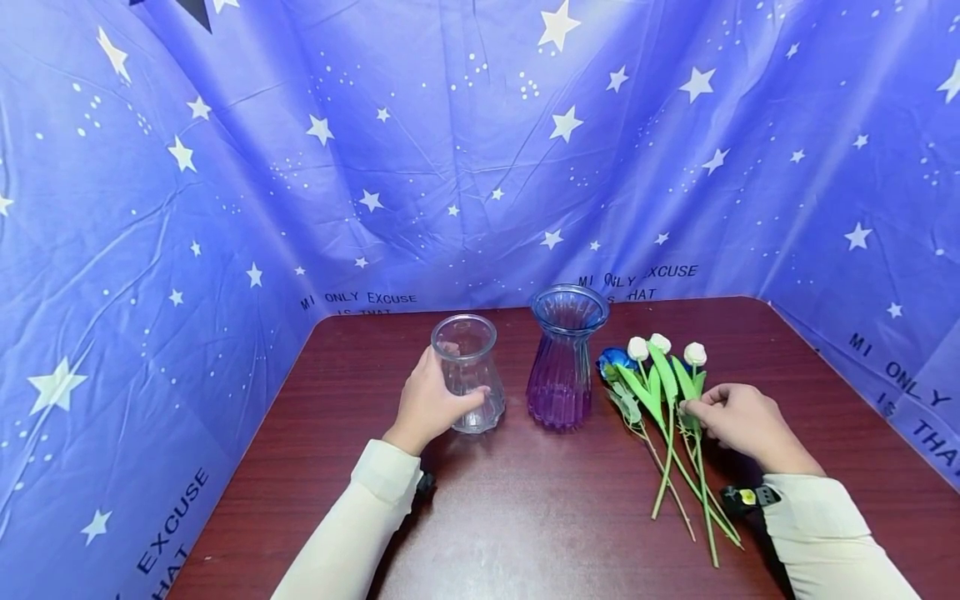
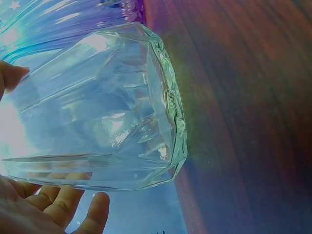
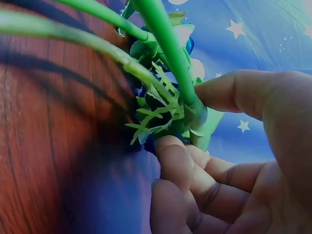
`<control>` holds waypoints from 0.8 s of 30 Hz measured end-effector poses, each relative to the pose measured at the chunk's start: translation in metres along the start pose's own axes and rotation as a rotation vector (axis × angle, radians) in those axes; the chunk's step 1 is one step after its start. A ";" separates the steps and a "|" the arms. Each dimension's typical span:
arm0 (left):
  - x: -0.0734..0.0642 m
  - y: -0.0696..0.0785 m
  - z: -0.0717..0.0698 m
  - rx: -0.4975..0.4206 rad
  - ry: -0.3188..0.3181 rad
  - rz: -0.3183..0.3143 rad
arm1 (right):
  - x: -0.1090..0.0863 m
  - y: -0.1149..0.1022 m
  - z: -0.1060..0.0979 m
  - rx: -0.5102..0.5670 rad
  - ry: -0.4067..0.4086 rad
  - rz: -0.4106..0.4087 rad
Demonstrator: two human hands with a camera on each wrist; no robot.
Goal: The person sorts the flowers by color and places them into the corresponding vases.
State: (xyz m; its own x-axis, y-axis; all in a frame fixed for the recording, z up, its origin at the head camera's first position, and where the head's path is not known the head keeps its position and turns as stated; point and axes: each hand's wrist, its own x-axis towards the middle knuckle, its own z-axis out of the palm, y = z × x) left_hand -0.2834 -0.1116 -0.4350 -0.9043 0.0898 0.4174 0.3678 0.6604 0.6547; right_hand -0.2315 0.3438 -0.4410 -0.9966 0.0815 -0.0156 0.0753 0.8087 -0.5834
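Note:
My left hand [image 1: 429, 402] holds a clear glass vase [image 1: 483, 415] by its side, thumb across the front and fingers behind. The vase is upright; its faceted base shows in the left wrist view, close to the tabletop. At the right, my right hand [image 1: 746, 422] pinches a white tulip [image 1: 694, 354] where its leaves meet the green stem [image 3: 168, 48], between thumb and curled fingers. This tulip lies among other white tulips [image 1: 637, 348] and a blue flower [image 1: 617, 360], their stems crossing towards the front. Part of the blooms is hidden behind leaves.
A ribbed vase [image 1: 558, 375], blue at the rim and purple below, stands between the clear vase and the flowers. The dark red wooden table [image 1: 525, 517] ends at a blue star-printed curtain [image 1: 450, 167] at the back and sides.

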 end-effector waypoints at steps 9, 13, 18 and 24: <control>0.000 0.000 -0.001 -0.009 -0.010 -0.013 | 0.000 -0.001 -0.005 -0.010 0.025 0.004; 0.000 0.001 -0.001 -0.014 -0.015 -0.017 | -0.002 -0.002 -0.009 -0.023 0.040 0.001; 0.001 0.002 0.000 -0.018 -0.014 0.000 | -0.006 -0.003 -0.012 0.000 0.077 0.009; 0.000 0.002 -0.002 -0.016 -0.013 0.002 | -0.006 -0.004 -0.013 0.040 0.124 0.003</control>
State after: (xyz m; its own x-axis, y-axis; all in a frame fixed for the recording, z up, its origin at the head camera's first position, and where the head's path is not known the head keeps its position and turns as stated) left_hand -0.2825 -0.1112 -0.4325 -0.9064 0.1004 0.4104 0.3725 0.6482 0.6642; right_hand -0.2258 0.3472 -0.4280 -0.9841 0.1578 0.0819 0.0747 0.7849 -0.6151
